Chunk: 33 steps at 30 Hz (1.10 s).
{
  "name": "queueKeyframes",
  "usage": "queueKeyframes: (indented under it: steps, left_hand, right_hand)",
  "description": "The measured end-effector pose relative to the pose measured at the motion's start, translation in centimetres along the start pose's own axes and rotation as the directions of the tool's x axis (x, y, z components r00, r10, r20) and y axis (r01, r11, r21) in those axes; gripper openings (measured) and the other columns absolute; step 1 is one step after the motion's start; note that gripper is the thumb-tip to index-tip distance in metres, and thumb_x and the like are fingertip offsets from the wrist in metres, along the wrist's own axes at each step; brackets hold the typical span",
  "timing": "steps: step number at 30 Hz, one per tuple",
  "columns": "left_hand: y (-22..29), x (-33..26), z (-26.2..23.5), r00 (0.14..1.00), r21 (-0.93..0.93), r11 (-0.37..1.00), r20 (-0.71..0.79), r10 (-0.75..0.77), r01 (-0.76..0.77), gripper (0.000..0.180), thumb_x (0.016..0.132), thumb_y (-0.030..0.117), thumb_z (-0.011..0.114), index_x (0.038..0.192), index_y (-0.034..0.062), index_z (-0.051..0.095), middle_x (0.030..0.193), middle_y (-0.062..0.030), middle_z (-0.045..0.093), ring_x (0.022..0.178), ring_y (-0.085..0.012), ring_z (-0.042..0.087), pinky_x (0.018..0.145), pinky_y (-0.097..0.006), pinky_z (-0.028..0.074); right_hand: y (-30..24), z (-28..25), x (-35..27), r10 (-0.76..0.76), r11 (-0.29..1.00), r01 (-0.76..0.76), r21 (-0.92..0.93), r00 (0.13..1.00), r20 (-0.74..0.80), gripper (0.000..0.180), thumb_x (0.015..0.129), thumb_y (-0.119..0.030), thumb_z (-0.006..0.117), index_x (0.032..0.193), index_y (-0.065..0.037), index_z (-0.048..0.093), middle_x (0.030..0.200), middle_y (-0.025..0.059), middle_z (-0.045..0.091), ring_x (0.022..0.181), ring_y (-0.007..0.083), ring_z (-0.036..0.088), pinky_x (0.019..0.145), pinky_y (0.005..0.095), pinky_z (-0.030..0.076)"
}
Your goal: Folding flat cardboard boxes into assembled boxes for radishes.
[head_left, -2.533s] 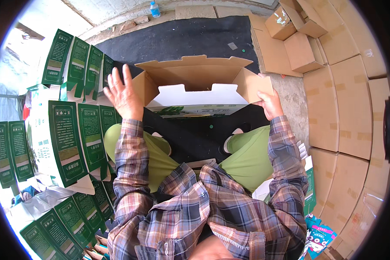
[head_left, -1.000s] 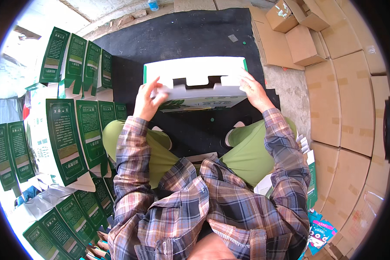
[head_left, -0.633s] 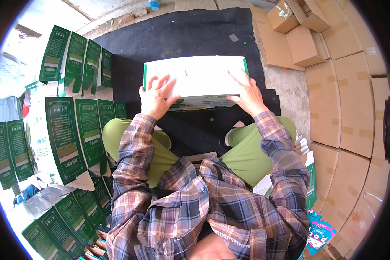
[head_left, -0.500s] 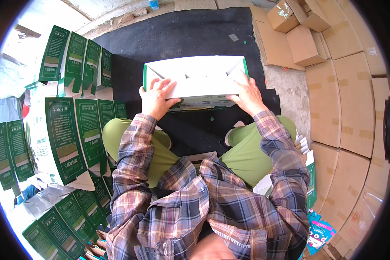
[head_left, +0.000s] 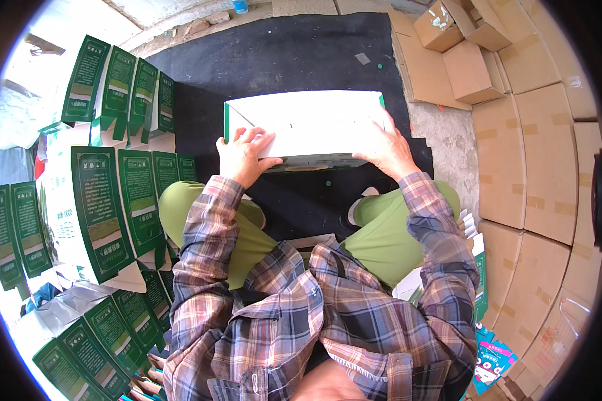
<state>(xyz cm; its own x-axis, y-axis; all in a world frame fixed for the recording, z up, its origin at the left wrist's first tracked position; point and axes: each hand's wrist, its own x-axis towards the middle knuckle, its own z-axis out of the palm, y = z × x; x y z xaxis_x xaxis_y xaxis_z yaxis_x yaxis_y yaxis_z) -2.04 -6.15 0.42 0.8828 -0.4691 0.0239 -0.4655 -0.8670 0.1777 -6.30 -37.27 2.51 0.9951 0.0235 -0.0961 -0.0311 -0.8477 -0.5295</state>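
Note:
A white carton with green side edges (head_left: 308,127) stands over the black mat in front of me, its white flap face turned up. My left hand (head_left: 246,158) grips the carton's near left corner, fingers on the white face and thumb along the near side. My right hand (head_left: 388,151) grips the near right corner in the same manner, thumb on the near side, fingers over the right edge. The white flaps lie nearly flat, with a dark slit at the left and a small mark near the middle. The carton's underside is hidden.
Stacks of green and white cartons (head_left: 100,207) rise at my left. Brown cardboard boxes (head_left: 495,154) line the right side, with an opened brown box (head_left: 471,70) at the far right. A black mat (head_left: 281,57) covers the floor. A colourful packet (head_left: 491,361) lies at lower right.
The carton's white flaps have flattened, and the gaps between them have narrowed. The carton and both hands have shifted slightly nearer, the right hand also a little to the right.

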Motion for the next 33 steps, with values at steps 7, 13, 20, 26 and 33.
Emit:
queueKeyframes:
  steps: [7,13,20,26,33]
  left_hand:
    - [-6.3,0.1,3.2,0.757,-0.763,0.612,-0.271,-0.594,0.208,0.037,0.085,0.029,0.063,0.116,0.0083,0.059,0.103,-0.0088,0.055,0.093,-0.0199,0.055,0.083,-0.031,0.045]
    - [-7.1,1.4,5.7,0.623,-0.79,-0.376,0.613,-0.486,0.483,0.058,0.092,0.053,0.044,0.118,0.0015,0.056,0.109,-0.0102,0.063,0.093,-0.0216,0.062,0.081,-0.035,0.05]
    - [-6.4,0.4,2.1,0.855,-0.888,-0.457,0.268,-0.444,0.041,0.035,0.094,0.031,0.046,0.11,0.0019,0.057,0.103,-0.0087,0.062,0.099,-0.0198,0.057,0.089,-0.032,0.044]
    - [-7.3,-0.1,3.2,0.763,-0.921,-0.361,0.337,-0.551,0.147,0.032,0.095,0.038,0.044,0.1,0.0099,0.058,0.082,-0.0007,0.058,0.078,-0.0112,0.054,0.075,-0.032,0.044]
    - [-7.5,-0.7,5.4,0.68,-0.795,-0.297,0.607,-0.412,0.529,0.042,0.089,0.048,0.045,0.113,0.0159,0.057,0.112,-0.0022,0.057,0.098,-0.0187,0.052,0.084,-0.043,0.042]
  right_hand:
    - [6.2,0.0,1.4,0.495,0.592,-0.577,0.562,0.811,0.311,0.06,0.092,-0.055,0.038,0.126,-0.008,0.049,0.105,0.0142,0.062,0.086,0.0248,0.063,0.077,0.0451,0.049]
    - [9.4,3.1,1.0,0.492,0.478,-0.763,0.434,0.642,0.587,0.092,0.074,-0.084,0.028,0.108,-0.004,0.06,0.09,0.0124,0.064,0.081,0.0259,0.064,0.071,0.0474,0.051]
    - [7.7,0.5,1.2,0.417,0.409,-0.516,0.752,0.839,0.349,0.058,0.087,-0.058,0.046,0.12,-0.011,0.054,0.104,0.0046,0.062,0.094,0.0156,0.06,0.077,0.0346,0.049]
    - [9.2,-0.6,1.3,0.472,0.3,-0.436,0.848,0.841,0.265,0.059,0.085,-0.058,0.052,0.113,-0.006,0.057,0.103,0.0068,0.062,0.094,0.0199,0.06,0.08,0.0389,0.047]
    - [8.4,0.4,0.8,0.429,0.397,-0.587,0.705,0.798,0.423,0.05,0.088,-0.046,0.051,0.12,-0.008,0.051,0.109,0.0096,0.06,0.097,0.0241,0.06,0.081,0.0414,0.048]
